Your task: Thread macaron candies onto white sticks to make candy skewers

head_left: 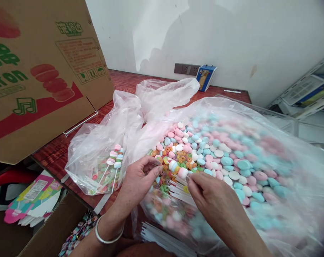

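My right hand [214,194] is closed at the lower end of a candy skewer [174,166]. Pink, white, blue and yellow pieces are threaded on it, and the fingers cover most of its stick. Just left of the skewer's tip, my left hand [142,175] has thumb and fingertips pinched together; what is between them is too small to make out. Below both hands lies a large clear plastic bag [292,210], spread open. It holds pink, blue and white candies [234,175], small ring candies [183,155] and a bundle of white sticks [179,191].
Two finished-looking skewers [115,157] lie on a smaller plastic bag [83,153] at left. A big cardboard box [44,75] stands beyond it. More white sticks [162,237] are by my lap. An open carton [51,221] sits lower left; a blue box [206,77] is by the wall.
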Demonstrator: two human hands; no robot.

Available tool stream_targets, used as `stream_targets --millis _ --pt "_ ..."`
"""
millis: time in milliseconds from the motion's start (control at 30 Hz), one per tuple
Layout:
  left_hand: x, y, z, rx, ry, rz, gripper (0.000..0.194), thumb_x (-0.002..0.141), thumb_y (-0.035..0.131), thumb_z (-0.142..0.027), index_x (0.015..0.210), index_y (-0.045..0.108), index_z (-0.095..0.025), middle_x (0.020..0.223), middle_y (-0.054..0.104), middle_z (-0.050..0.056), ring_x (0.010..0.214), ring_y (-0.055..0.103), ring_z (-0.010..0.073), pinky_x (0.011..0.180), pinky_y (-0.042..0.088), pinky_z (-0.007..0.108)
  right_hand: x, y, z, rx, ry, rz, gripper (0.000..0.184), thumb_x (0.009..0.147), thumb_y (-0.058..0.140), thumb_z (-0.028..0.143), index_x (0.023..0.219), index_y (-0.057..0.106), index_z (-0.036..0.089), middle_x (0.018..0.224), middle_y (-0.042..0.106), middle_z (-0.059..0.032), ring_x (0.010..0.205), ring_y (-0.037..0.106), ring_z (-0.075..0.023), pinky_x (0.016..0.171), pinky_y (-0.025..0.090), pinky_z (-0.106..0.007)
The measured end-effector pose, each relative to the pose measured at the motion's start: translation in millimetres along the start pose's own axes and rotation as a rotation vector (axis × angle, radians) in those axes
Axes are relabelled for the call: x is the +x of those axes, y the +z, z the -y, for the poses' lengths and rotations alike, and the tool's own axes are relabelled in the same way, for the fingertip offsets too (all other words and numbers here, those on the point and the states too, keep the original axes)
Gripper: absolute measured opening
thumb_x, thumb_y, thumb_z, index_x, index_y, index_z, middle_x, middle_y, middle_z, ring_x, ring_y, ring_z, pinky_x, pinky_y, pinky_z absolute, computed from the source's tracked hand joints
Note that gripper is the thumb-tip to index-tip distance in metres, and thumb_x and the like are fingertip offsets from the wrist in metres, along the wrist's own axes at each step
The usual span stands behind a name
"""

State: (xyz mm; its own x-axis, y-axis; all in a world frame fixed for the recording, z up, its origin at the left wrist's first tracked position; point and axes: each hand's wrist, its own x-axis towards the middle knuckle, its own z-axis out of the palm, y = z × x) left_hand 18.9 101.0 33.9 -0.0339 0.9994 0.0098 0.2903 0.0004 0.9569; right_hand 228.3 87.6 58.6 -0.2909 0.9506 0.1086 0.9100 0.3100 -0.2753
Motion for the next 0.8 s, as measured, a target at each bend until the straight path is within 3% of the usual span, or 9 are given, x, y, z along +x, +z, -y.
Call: stream_targets --millis 100,233,433,600,800 --pt "5.1 2.9 -3.3 -0.278 -0.202 0.014 0.023 0.080 0.075 -0.037 0.086 0.066 -0.017 0.072 0.073 0.002 0.068 0.069 0.0169 0.062 0.054 0.026 -10.8 6.4 -9.0 0.247 0.021 -0.071 0.035 0.097 0.048 0.027 0.062 0.050 0.021 0.059 0.057 0.0029 0.053 0.055 -0.0118 0.052 0.034 -0.023" --pt "10.7 12.1 -3.6 -0.448 -0.253 0.018 0.029 0.075 0.081 -0.038 0.090 0.071 -0.015 0.074 0.074 0.004 0.069 0.071 0.0153 0.066 0.058 0.024 -19.7 5.3 -8.5 0.395 0.016 -0.072 0.034 0.098 0.045 0.029 0.067 0.056 0.021 0.062 0.060 0.0028 0.054 0.056 -0.0108 0.052 0.037 -0.020" --pt "11.2 24.0 -5.2 -0.574 -0.281 0.010 0.032 0.071 0.085 -0.040 0.090 0.078 -0.015 0.089 0.077 0.008 0.074 0.073 0.0167 0.073 0.062 0.028 -22.7 4.1 -10.4 0.293 -0.012 -0.163 0.037 0.098 0.044 0.030 0.065 0.055 0.021 0.059 0.057 0.0025 0.052 0.056 -0.0110 0.049 0.035 -0.021" --pt "12.0 31.4 -11.7 -0.613 -0.304 -0.021 0.034 0.063 0.090 -0.039 0.085 0.079 -0.015 0.084 0.077 0.007 0.071 0.072 0.0160 0.072 0.062 0.027 -30.9 10.2 -17.4 0.182 -0.013 -0.186 0.035 0.100 0.044 0.030 0.068 0.054 0.022 0.062 0.059 0.0019 0.054 0.058 -0.0124 0.050 0.035 -0.022" --pt "10.3 45.9 -3.3 -0.632 -0.226 -0.074 0.026 0.066 0.088 -0.035 0.083 0.078 -0.018 0.087 0.077 0.004 0.075 0.070 0.0136 0.073 0.060 0.025 -35.6 18.0 -13.2 0.250 0.050 -0.174 0.032 0.101 0.045 0.030 0.071 0.056 0.023 0.066 0.063 0.0014 0.058 0.061 -0.0133 0.051 0.039 -0.022"
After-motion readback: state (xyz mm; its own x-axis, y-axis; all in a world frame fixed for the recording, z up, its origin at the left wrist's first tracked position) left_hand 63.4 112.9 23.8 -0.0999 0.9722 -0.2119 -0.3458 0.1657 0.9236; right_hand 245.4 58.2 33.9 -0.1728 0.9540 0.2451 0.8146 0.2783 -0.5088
